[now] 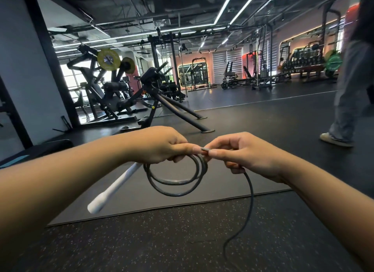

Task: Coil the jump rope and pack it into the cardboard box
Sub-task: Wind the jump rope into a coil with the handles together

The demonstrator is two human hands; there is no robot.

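Jump rope (pixel 176 182) hangs in two loose loops over the mat (pixel 232 182), gripped with its white handle (pixel 113 187) by the left hand (pixel 159 145); the right hand (pixel 240 152) pinches the next turn. The springy loops could slip free, or the trailing end snag; no box in view

Two hands meet over the floor: one left hand (pixel 159 145) at about nine o'clock of the coil's top, one right hand (pixel 245 153) at three o'clock. One jump rope (pixel 174 182) hangs between them, wound in two visible loops, with one white handle (pixel 113 187) slanting toward seven o'clock and one loose tail toward five o'clock. One dark mat (pixel 232 180) lies beneath. Two yellow weight plates (pixel 108 59) show at eleven o'clock, one green plate (pixel 333 62) at two o'clock.
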